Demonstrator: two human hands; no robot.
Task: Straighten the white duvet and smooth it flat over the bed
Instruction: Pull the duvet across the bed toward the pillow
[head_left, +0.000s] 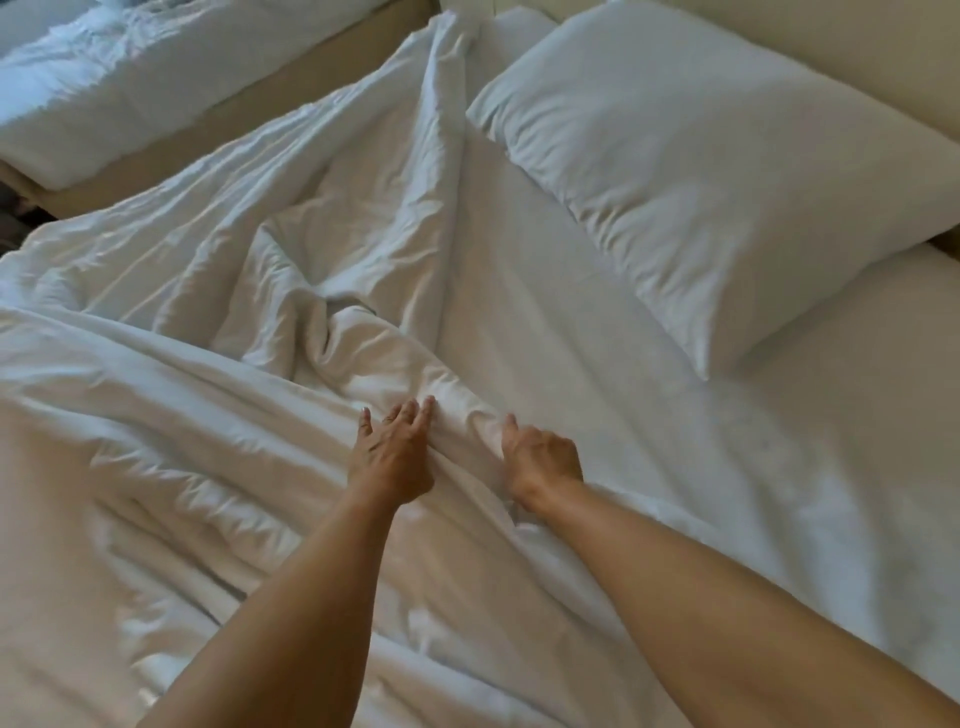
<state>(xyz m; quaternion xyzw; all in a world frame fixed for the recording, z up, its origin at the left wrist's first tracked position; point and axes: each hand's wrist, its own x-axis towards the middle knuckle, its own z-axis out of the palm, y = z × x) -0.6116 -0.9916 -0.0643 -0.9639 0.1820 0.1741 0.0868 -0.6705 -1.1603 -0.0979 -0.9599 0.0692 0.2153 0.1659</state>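
Note:
The white duvet (218, 322) lies crumpled over the left half of the bed, bunched into a twisted ridge that runs up toward the headboard. Its edge falls across the middle of the mattress. My left hand (392, 452) rests on the duvet near that edge, fingers spread apart and palm down. Just to its right, my right hand (540, 460) has its fingers curled around a fold of the duvet's edge. Both forearms reach in from the bottom of the view.
A white pillow (727, 171) lies at the head of the bed on the right, on the bare white sheet (701, 467). A second bed (104, 93) with white bedding stands at the upper left, across a narrow gap.

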